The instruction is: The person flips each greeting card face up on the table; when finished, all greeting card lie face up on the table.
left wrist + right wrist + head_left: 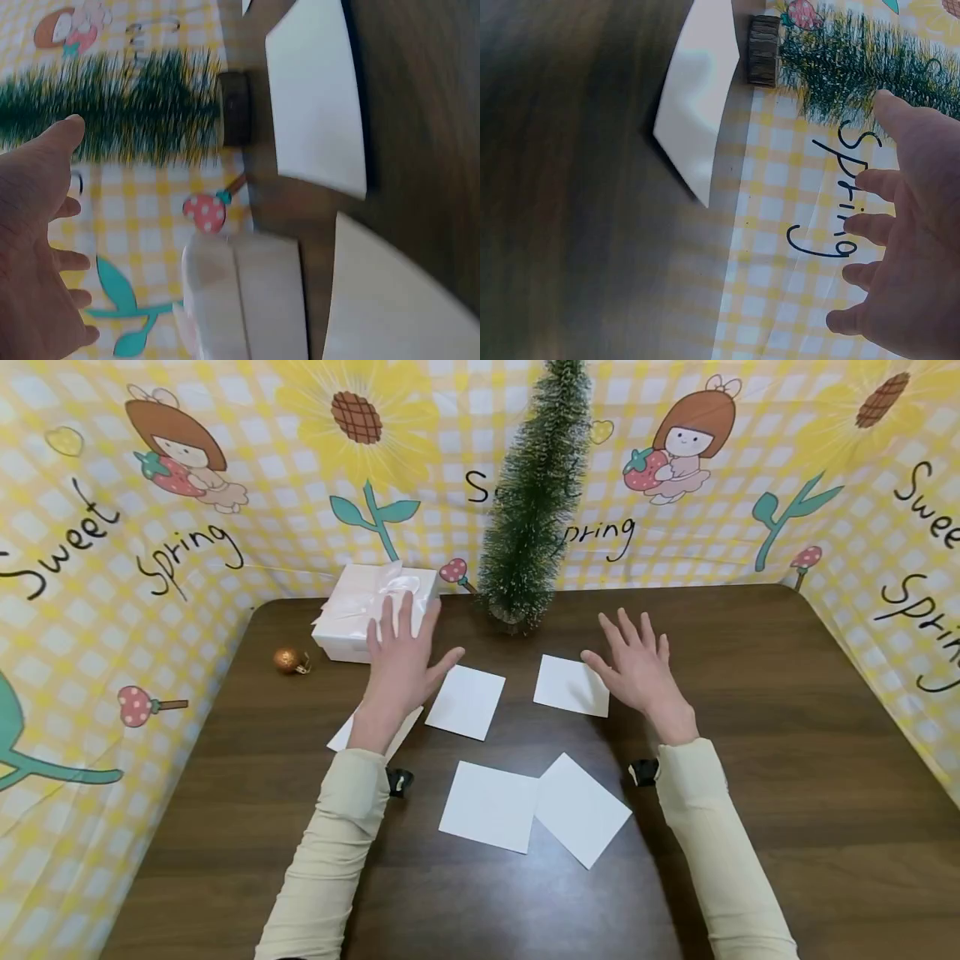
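My left hand (401, 668) hovers with fingers spread in front of a white gift box (345, 639) with a pale ribbon bow. My right hand (637, 672) is raised with fingers apart, close to the right edge of a white paper card (566, 687). Neither hand holds anything. Another white card (467, 703) lies just right of the left hand, and one more (405, 735) is partly hidden under the left wrist. Nearer to me, two cards meet at their edges, a left one (487, 807) and a tilted right one (583, 810).
A small green bottle-brush tree (532, 510) stands upright at the table's back edge, on a brown base (763, 51). An orange-gold bauble (287, 660) lies left of the gift box. Yellow checked cloth (285, 543) with printed figures encloses the dark wooden table (750, 693).
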The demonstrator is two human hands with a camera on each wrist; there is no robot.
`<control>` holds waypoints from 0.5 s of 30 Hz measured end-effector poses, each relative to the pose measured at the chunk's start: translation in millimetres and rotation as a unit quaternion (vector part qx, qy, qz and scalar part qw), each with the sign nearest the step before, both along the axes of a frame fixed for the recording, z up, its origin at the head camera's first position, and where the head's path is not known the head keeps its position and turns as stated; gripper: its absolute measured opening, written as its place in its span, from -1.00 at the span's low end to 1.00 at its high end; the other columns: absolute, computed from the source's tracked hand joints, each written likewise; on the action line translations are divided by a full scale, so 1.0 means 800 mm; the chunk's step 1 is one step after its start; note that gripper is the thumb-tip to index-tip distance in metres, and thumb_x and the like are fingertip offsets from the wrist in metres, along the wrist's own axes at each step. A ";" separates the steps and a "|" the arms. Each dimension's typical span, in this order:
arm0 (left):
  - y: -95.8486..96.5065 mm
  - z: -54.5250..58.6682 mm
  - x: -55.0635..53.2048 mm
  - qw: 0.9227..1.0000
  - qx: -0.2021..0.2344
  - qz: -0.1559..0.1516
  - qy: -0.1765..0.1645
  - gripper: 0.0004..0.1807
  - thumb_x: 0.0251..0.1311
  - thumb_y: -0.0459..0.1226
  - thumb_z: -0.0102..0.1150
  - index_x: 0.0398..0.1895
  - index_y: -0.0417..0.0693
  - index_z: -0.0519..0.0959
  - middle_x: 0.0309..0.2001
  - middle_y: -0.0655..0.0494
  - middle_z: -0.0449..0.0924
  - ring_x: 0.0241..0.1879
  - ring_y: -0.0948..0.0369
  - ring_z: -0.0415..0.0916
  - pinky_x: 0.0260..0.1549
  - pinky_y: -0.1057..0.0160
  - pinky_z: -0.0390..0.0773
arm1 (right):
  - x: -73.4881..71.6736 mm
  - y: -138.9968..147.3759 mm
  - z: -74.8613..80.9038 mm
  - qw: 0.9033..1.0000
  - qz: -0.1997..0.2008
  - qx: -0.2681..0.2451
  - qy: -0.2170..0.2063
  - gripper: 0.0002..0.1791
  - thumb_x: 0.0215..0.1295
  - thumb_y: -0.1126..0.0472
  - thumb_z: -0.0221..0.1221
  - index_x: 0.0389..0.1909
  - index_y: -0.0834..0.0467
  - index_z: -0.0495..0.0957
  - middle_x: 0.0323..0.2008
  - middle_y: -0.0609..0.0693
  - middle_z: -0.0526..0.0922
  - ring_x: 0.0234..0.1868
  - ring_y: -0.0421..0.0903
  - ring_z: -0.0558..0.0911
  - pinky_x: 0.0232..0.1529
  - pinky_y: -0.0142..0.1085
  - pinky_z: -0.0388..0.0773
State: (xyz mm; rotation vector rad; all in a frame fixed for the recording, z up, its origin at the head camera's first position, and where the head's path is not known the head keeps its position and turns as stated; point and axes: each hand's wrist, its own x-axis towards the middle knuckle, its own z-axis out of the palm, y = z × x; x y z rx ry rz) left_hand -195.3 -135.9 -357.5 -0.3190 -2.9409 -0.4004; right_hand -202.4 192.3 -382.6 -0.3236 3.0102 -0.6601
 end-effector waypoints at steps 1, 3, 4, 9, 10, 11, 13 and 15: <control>0.006 -0.002 0.001 1.000 0.001 -0.011 0.003 -0.19 0.35 0.16 -0.01 0.52 0.00 0.07 0.51 -0.28 -0.14 0.49 -0.25 -0.31 0.34 -0.31 -0.17 | 0.001 0.001 -0.001 1.000 0.003 0.003 -0.002 -0.18 0.46 -0.23 -0.09 0.55 0.10 -0.09 0.54 0.24 -0.19 0.51 0.30 -0.35 0.33 0.36 -0.37; 0.019 -0.007 0.003 0.999 -0.002 -0.035 0.010 -0.24 0.36 0.11 0.01 0.50 -0.04 0.13 0.48 -0.29 -0.06 0.47 -0.25 -0.20 0.33 -0.28 -0.08 | 0.004 0.004 -0.004 1.000 0.010 0.010 -0.007 -0.17 0.46 -0.22 -0.07 0.55 0.11 -0.09 0.54 0.25 -0.18 0.51 0.30 -0.34 0.34 0.35 -0.35; 0.026 -0.010 0.003 0.999 -0.006 -0.048 0.013 -0.26 0.36 0.09 0.03 0.48 -0.06 0.16 0.46 -0.29 -0.02 0.46 -0.24 -0.15 0.33 -0.27 -0.04 | 0.006 0.005 -0.005 1.000 0.013 0.014 -0.010 -0.17 0.46 -0.21 -0.06 0.55 0.12 -0.09 0.54 0.24 -0.18 0.51 0.29 -0.33 0.35 0.34 -0.33; 0.060 -0.027 0.002 0.991 -0.049 -0.123 -0.004 -0.39 0.40 0.00 0.00 0.40 -0.11 0.28 0.38 -0.22 0.16 0.37 -0.17 0.06 0.24 -0.21 0.15 | 0.013 0.011 -0.007 0.999 0.036 0.035 -0.015 -0.13 0.42 -0.14 0.05 0.53 0.19 -0.07 0.52 0.28 -0.12 0.52 0.29 -0.24 0.36 0.32 -0.23; 0.068 -0.030 0.001 0.989 -0.058 -0.139 -0.013 -0.42 0.42 -0.02 -0.01 0.38 -0.12 0.29 0.37 -0.20 0.19 0.36 -0.16 0.08 0.23 -0.20 0.17 | 0.014 0.012 -0.008 0.998 0.043 0.040 -0.014 -0.12 0.41 -0.12 0.08 0.53 0.21 -0.06 0.52 0.28 -0.10 0.51 0.30 -0.21 0.36 0.32 -0.20; 0.075 -0.034 0.000 0.985 -0.065 -0.155 -0.023 -0.45 0.43 -0.05 -0.04 0.37 -0.13 0.31 0.36 -0.17 0.21 0.36 -0.14 0.10 0.22 -0.19 0.19 | 0.016 0.013 -0.009 0.998 0.050 0.045 -0.014 -0.11 0.39 -0.11 0.11 0.52 0.23 -0.06 0.51 0.29 -0.08 0.51 0.30 -0.19 0.36 0.32 -0.18; 0.089 -0.041 -0.003 0.979 -0.081 -0.180 -0.043 -0.49 0.46 -0.09 -0.08 0.36 -0.13 0.32 0.38 -0.12 0.22 0.37 -0.11 0.10 0.22 -0.16 0.20 | 0.018 0.014 -0.012 0.996 0.067 0.057 -0.014 -0.09 0.35 -0.08 0.17 0.51 0.27 -0.04 0.51 0.30 -0.05 0.51 0.30 -0.14 0.36 0.31 -0.13; 0.101 -0.047 -0.008 0.973 -0.098 -0.198 -0.062 -0.52 0.47 -0.14 -0.11 0.37 -0.12 0.33 0.40 -0.06 0.22 0.40 -0.08 0.07 0.24 -0.14 0.19 | 0.020 0.014 -0.017 0.994 0.086 0.070 -0.011 -0.06 0.32 -0.07 0.21 0.50 0.30 -0.02 0.50 0.31 -0.03 0.50 0.30 -0.10 0.36 0.30 -0.09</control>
